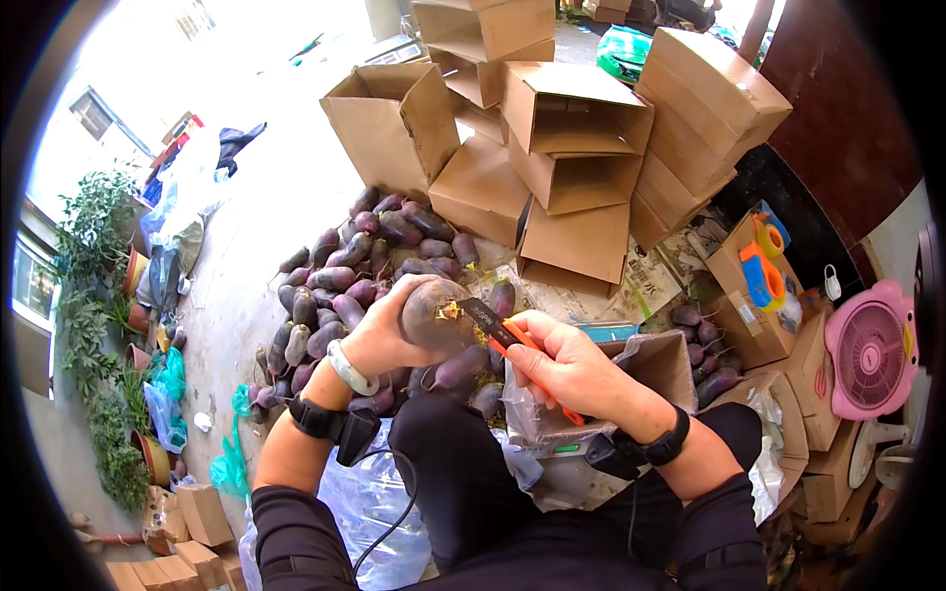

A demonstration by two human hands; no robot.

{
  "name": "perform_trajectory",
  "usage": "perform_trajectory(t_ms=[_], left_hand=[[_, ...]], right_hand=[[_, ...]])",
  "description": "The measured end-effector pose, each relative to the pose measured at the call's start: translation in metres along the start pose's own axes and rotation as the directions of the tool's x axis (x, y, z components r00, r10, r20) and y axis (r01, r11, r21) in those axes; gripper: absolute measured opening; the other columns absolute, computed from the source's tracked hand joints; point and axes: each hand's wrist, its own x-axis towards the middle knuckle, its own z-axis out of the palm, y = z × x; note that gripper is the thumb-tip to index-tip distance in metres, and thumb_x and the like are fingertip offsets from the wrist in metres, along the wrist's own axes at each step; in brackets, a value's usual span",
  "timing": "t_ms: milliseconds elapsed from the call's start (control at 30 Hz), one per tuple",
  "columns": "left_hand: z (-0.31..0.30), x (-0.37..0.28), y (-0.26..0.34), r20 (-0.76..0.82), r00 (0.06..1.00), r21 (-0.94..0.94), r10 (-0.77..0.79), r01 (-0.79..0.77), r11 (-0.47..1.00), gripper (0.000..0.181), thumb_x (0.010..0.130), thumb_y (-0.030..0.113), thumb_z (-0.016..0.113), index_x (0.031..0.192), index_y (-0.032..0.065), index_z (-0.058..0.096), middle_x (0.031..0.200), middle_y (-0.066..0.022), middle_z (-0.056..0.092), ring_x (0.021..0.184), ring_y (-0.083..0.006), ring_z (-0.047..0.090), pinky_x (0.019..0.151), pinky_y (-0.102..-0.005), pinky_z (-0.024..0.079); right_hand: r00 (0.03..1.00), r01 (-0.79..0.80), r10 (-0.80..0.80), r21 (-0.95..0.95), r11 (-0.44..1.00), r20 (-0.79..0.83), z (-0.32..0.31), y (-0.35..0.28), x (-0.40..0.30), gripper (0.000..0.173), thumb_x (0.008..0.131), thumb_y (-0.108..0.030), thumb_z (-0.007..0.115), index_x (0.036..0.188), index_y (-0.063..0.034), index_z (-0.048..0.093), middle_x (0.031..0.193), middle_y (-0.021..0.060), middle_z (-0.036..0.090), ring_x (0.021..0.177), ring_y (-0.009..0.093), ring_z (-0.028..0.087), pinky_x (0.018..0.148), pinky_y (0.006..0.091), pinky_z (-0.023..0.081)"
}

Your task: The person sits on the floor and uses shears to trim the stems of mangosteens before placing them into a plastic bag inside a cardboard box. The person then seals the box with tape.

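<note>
My left hand [395,325] grips a large, dark purple-brown root vegetable [432,329], its crown end with a cut yellowish patch turned toward the right. In my right hand [565,362] is a knife [491,325] with a dark blade and an orange handle. The blade's tip is at the crown, touching or very close to it. Beneath and beyond my left hand lies a heap of similar purple roots [332,278] on the floor. Under my right forearm stands an open cardboard box [665,369] lined with clear plastic, on what looks like a scale with a lit green display [567,448].
Stacked cardboard boxes [576,236] rise beyond the heap. To the right are tape dispensers [761,277] on a carton, more roots [709,354] and a pink fan [872,351]. Potted plants [103,295] line the left wall. Clear plastic [369,502] lies by my left leg.
</note>
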Motion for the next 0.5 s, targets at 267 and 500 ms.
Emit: perform_trajectory(t_ms=[267, 500], left_hand=[[-0.002, -0.012, -0.010, -0.017, 1.000, 0.026, 0.004, -0.004, 1.000, 0.071, 0.060, 0.009, 0.081, 0.123, 0.0039, 0.048, 0.114, -0.0096, 0.057, 0.107, -0.0180, 0.055, 0.094, -0.0332, 0.045], [0.011, -0.010, -0.020, -0.259, 0.906, 0.489, 0.334, -0.175, 0.855, 0.072, 0.056, 0.015, 0.084, 0.119, 0.0026, 0.051, 0.111, -0.0148, 0.053, 0.105, -0.0312, 0.053, 0.093, -0.0387, 0.043]], right_hand=[[0.994, -0.089, 0.091, -0.020, 0.996, 0.059, 0.005, -0.002, 0.003, 0.015, 0.097, -0.018, 0.048, 0.107, -0.0071, 0.052, 0.067, -0.0020, 0.051, 0.049, 0.004, 0.044, 0.044, 0.0208, 0.037], [0.980, -0.177, 0.145, 0.258, 0.950, 0.140, 0.012, 0.010, 0.007, 0.020, 0.099, -0.025, 0.045, 0.110, -0.0082, 0.046, 0.064, -0.0002, 0.051, 0.046, 0.005, 0.047, 0.042, 0.0212, 0.041]])
